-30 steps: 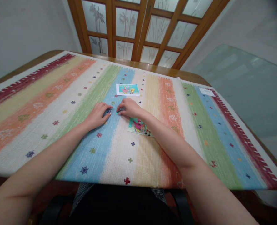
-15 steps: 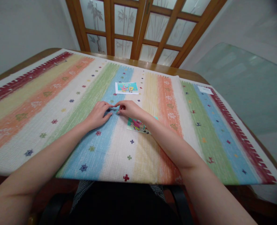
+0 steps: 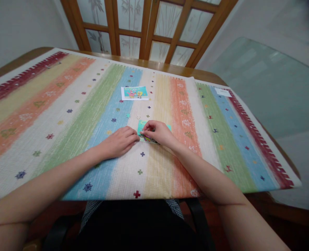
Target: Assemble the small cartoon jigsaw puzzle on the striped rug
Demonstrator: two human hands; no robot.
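Note:
A small, brightly coloured jigsaw puzzle (image 3: 165, 126) lies in front of me, partly covered by my right hand. My right hand (image 3: 160, 133) is over its left part, with thumb and forefinger pinched on what looks like a puzzle piece (image 3: 141, 132), mostly hidden by the fingertips. Resting on the cloth, my left hand (image 3: 123, 141) has its fingertips at the puzzle's left edge; its fingers are stretched out and hold nothing that I can see. Just beyond the puzzle lie a teal loose piece (image 3: 128, 115) and a pale loose piece (image 3: 138, 118).
A printed cartoon picture card (image 3: 135, 93) lies flat farther back. At the far right of the striped tablecloth (image 3: 141, 181) is a white paper slip (image 3: 223, 92). A wooden door with glass panes (image 3: 129, 47) stands behind the table.
Both hands have moved right and toward me, from the cloth left of the puzzle to the puzzle itself. They have come apart from each other, and loose pieces now show behind them. The view has shifted slightly.

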